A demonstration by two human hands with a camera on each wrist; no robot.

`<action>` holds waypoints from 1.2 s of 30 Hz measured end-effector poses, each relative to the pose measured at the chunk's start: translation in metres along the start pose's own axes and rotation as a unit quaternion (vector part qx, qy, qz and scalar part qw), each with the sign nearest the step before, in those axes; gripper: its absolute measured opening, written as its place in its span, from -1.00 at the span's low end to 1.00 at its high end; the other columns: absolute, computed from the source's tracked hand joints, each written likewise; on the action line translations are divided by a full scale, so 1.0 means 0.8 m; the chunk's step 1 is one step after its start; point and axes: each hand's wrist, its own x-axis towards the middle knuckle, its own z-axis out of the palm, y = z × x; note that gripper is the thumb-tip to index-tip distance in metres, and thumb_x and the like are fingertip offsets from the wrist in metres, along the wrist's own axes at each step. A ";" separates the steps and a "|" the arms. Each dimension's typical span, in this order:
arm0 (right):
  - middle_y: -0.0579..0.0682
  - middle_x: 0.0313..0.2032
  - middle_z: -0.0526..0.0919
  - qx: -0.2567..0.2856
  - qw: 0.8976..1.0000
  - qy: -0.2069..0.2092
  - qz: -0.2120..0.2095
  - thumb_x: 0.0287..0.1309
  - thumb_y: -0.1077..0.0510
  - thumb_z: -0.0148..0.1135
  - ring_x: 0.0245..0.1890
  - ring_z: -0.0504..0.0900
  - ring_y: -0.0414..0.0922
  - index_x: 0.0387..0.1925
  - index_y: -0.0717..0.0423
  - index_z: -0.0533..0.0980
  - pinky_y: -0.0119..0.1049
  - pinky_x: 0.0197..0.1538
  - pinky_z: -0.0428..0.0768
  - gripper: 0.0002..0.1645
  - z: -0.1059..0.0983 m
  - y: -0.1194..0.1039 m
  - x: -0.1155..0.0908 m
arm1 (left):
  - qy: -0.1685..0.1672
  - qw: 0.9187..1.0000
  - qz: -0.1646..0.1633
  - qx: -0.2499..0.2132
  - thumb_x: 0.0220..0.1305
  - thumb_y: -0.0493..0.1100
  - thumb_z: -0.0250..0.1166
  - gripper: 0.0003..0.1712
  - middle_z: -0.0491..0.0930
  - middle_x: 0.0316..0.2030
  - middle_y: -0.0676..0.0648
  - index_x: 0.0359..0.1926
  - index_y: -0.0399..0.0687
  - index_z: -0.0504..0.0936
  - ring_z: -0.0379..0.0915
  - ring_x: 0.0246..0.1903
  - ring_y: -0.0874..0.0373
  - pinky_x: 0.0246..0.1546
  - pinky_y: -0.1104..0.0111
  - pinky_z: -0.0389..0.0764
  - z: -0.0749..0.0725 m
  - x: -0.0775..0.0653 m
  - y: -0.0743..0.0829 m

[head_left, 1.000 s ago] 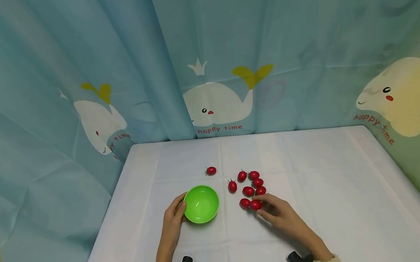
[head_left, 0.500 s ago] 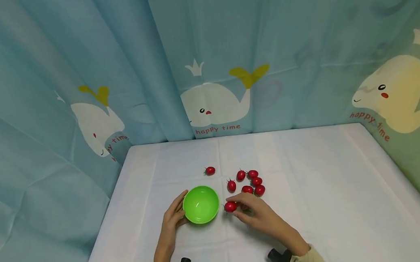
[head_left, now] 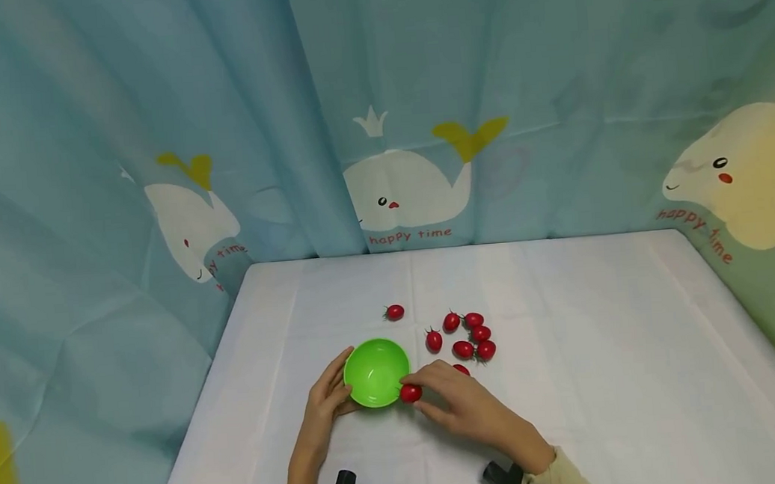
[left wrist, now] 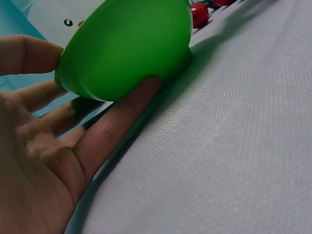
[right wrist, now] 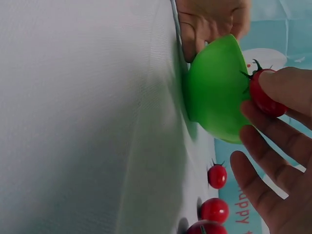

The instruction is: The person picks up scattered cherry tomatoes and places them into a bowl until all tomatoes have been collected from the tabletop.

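My left hand (head_left: pixel 324 402) holds a bright green bowl (head_left: pixel 376 370) by its left side. In the left wrist view its fingers (left wrist: pixel 105 134) lie along the bowl's outer wall and up at the rim. The bowl stands on the cloth, with nothing showing inside. A red cherry tomato (head_left: pixel 411 393) with a green stem is pinched between thumb and finger of my right hand (head_left: pixel 465 403), right at the bowl's right rim. The right wrist view shows this tomato (right wrist: pixel 265 95) beside the rim, the other fingers spread loosely.
Several cherry tomatoes (head_left: pixel 463 350) lie grouped right of the bowl, one of them (head_left: pixel 462 369) partly hidden by my right hand. A single tomato (head_left: pixel 395 313) lies behind the bowl. The table has a white cloth (head_left: pixel 604 347); a whale-print curtain (head_left: pixel 554 110) rises behind it.
My right hand has picked up a tomato from the near end of the group and carried it left to the bowl's rim. My left hand stays at the bowl.
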 end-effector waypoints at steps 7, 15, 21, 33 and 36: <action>-0.31 0.01 0.63 0.003 1.000 0.004 -0.005 0.16 0.09 0.40 0.06 0.53 -0.30 0.18 -0.12 0.51 -0.35 0.11 0.61 -0.47 -0.003 -0.004 0.010 | 0.013 1.000 -0.013 -0.001 0.38 -0.30 0.02 -0.34 0.27 0.43 -0.15 0.47 0.10 0.23 0.50 0.16 0.38 -0.07 0.30 0.70 0.002 -0.003 -0.005; -0.31 0.01 0.65 -0.036 0.998 -0.045 0.020 0.23 -0.02 0.33 0.09 0.52 -0.30 0.17 -0.16 0.53 -0.32 0.17 0.56 -0.54 0.004 -0.004 0.032 | 0.008 1.000 -0.012 0.003 0.39 -0.28 0.02 -0.34 0.26 0.45 -0.13 0.48 0.09 0.22 0.43 0.23 0.36 -0.03 0.33 0.68 0.004 -0.008 -0.008; -0.23 0.08 0.66 -0.038 0.990 -0.132 0.037 0.36 -0.06 0.17 0.12 0.57 -0.24 0.21 -0.11 0.51 -0.27 0.19 0.58 -0.57 0.016 -0.003 0.049 | 0.007 1.000 -0.011 0.001 0.43 -0.20 0.05 -0.38 0.28 0.44 -0.08 0.47 0.15 0.23 0.47 0.22 0.31 -0.03 0.35 0.68 0.004 -0.008 -0.008; -0.22 -0.07 0.71 -0.045 0.983 -0.176 0.036 0.41 0.02 0.04 -0.02 0.61 -0.25 0.09 -0.11 0.60 -0.34 0.10 0.60 -0.67 0.020 -0.010 0.065 | -0.030 0.999 0.014 0.003 0.49 -0.15 0.03 -0.38 0.19 0.48 -0.18 0.51 0.12 0.16 0.44 0.25 0.28 -0.01 0.38 0.66 0.002 -0.002 0.000; -0.21 -0.10 0.71 -0.054 0.984 -0.168 0.032 0.40 0.05 0.04 -0.06 0.61 -0.24 0.08 -0.09 0.60 -0.34 0.06 0.61 -0.67 0.020 -0.010 0.065 | -0.032 0.999 0.011 0.001 0.49 -0.15 0.03 -0.39 0.20 0.48 -0.17 0.50 0.13 0.17 0.43 0.27 0.21 0.00 0.39 0.66 0.002 0.000 0.001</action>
